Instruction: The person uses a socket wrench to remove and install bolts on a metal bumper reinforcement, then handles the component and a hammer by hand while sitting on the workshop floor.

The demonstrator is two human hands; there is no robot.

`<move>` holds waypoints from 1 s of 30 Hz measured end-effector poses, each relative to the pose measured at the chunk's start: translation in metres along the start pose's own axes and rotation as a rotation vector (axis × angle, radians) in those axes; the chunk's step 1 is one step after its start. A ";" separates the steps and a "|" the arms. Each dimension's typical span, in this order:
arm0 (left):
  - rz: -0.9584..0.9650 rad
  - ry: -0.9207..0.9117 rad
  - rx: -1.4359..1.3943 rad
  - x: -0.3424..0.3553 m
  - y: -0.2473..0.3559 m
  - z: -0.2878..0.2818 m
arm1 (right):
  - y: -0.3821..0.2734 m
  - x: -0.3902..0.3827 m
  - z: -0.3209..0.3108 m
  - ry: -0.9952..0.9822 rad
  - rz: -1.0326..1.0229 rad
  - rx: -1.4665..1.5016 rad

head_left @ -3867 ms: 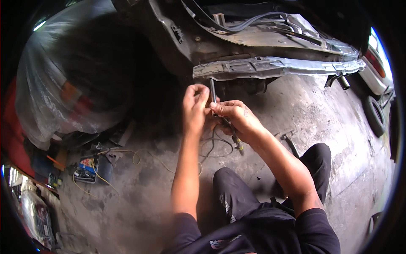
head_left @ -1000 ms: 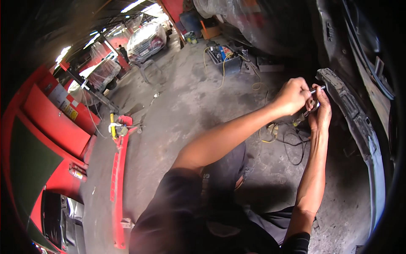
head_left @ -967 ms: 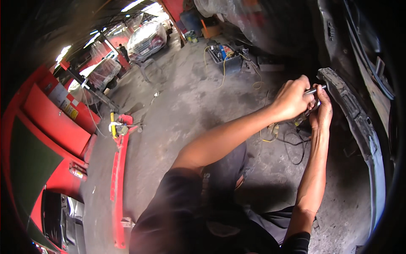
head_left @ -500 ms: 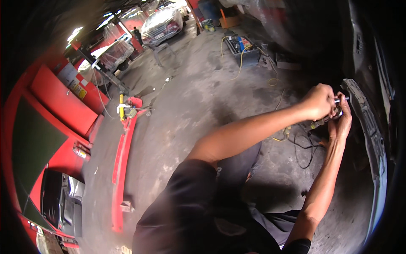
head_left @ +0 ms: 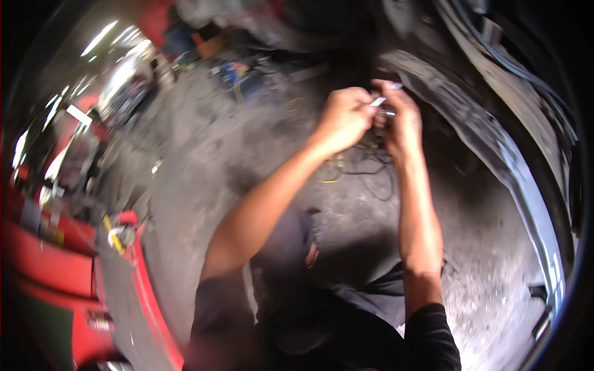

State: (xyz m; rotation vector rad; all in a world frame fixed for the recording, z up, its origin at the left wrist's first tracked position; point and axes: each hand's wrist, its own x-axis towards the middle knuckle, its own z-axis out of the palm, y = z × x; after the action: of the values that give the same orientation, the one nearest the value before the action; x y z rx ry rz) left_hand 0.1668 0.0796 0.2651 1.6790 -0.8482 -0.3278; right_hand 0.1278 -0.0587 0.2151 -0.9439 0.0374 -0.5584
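Pinching a slim metal rod [head_left: 378, 101] in its fingers, the left hand [head_left: 348, 119] sits close beside the right hand [head_left: 406, 123] in the head view; the right fingers curl near the rod, but blur hides whether they grasp it. The rod lies between the hands, near the upper end of a grey metal bar [head_left: 465, 114]; contact cannot be told. Below, a dark cable [head_left: 391, 185] loops on the floor [head_left: 204, 185], and a toolbox [head_left: 250, 88] stands farther off.
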 end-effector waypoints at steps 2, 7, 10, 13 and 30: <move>-0.080 -0.067 -0.033 0.003 0.000 -0.001 | 0.002 0.008 -0.007 -0.008 -0.041 0.017; -0.091 -0.119 0.076 -0.004 -0.008 0.012 | 0.000 -0.006 -0.023 0.083 -0.029 -0.091; -0.080 -0.082 -0.033 0.002 -0.025 0.002 | 0.009 -0.009 -0.027 0.069 -0.009 -0.090; -0.107 -0.018 0.024 0.006 -0.042 0.002 | 0.026 -0.026 -0.032 0.066 -0.002 -0.133; -0.380 -0.305 -0.711 -0.020 -0.207 0.102 | 0.122 -0.146 -0.175 -0.110 0.297 -0.663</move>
State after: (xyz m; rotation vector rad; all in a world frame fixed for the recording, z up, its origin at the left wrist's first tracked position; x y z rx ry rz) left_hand 0.1638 0.0340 0.0381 1.1143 -0.5232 -1.0380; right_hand 0.0085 -0.0668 -0.0138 -1.5801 0.2724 -0.2102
